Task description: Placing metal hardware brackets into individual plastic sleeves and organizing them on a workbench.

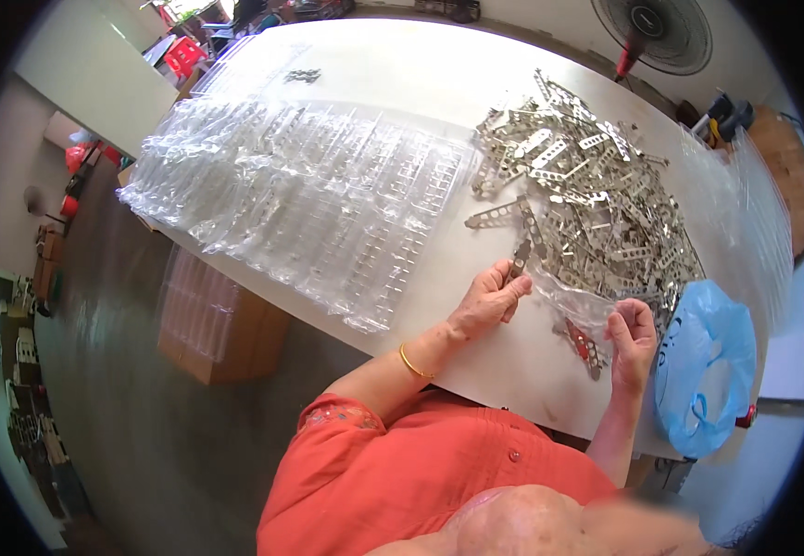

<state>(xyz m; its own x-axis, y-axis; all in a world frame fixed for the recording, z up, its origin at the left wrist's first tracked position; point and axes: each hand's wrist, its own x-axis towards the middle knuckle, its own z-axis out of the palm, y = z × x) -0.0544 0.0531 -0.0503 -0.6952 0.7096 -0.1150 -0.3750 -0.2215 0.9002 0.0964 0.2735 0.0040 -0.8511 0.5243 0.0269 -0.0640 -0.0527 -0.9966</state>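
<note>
My left hand [489, 302] pinches a flat metal strip with holes [520, 256] upright between thumb and fingers, at the near left side of a large heap. That heap is of similar shiny perforated metal strips [596, 190]. My right hand [632, 339] is closed on the end of a small clear plastic bag [576, 306], which stretches across towards my left hand. Whether the strip touches the bag I cannot tell. Just below the bag, a red item [584, 345] lies among a few loose strips, close to my right hand.
Clear trays wrapped in plastic [300, 185] cover the table's left part, with a few metal pieces [302, 76] beyond them. A blue plastic bag [704, 371] sits right of my right hand, and clear sheets [745, 222] lie behind it. A fan [654, 32] stands past the far edge.
</note>
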